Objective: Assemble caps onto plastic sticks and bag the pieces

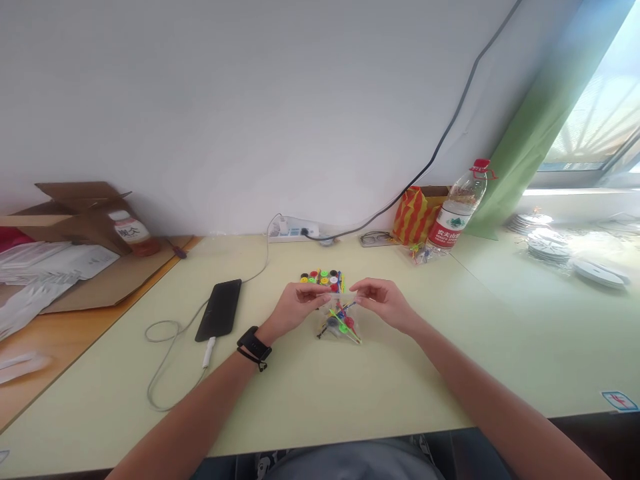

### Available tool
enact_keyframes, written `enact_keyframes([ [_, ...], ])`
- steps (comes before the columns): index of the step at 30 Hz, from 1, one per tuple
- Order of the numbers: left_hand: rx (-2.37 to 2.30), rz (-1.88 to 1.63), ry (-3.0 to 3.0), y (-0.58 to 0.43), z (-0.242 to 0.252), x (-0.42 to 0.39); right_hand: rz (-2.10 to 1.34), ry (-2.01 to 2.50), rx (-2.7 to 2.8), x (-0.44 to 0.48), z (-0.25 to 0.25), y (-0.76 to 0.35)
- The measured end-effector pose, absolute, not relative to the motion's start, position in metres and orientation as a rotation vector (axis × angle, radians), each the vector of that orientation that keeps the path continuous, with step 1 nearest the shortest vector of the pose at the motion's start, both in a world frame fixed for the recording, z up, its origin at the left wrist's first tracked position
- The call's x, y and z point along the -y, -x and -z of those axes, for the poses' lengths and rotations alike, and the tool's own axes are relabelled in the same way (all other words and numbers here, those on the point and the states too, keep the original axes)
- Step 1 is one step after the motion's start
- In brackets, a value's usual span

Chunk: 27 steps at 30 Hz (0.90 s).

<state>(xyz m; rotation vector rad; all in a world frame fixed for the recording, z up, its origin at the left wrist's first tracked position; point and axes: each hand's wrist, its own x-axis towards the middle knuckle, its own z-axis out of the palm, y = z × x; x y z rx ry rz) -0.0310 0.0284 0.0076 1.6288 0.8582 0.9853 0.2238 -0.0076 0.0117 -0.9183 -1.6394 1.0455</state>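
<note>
My left hand [297, 307] and my right hand [383, 301] are raised just above the pale green desk [350, 393], each pinching one top corner of a small clear plastic bag [340, 320]. The bag hangs between them and holds coloured discs and thin sticks. Just behind my hands, a cluster of loose coloured discs and sticks [324, 278] lies on the desk. A black band is on my left wrist.
A black phone [219, 309] with a white cable lies left of my hands. A power strip [293, 231], a water bottle [457, 210], a striped orange bag [414, 215] and glasses stand by the wall. Cardboard, a small bottle [131, 233] and white packets are far left; plates far right.
</note>
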Motion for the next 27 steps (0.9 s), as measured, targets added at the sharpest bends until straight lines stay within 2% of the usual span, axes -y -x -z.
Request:
enact_keyframes([
  [18, -0.798, -0.85, -1.738, 0.019, -0.016, -0.016, -0.865, 1.12, 1.827, 0.003, -0.009, -0.222],
  [27, -0.805, -0.896, -1.719, 0.025, -0.011, -0.024, -1.163, 0.964, 1.678, 0.005, -0.01, -0.224],
])
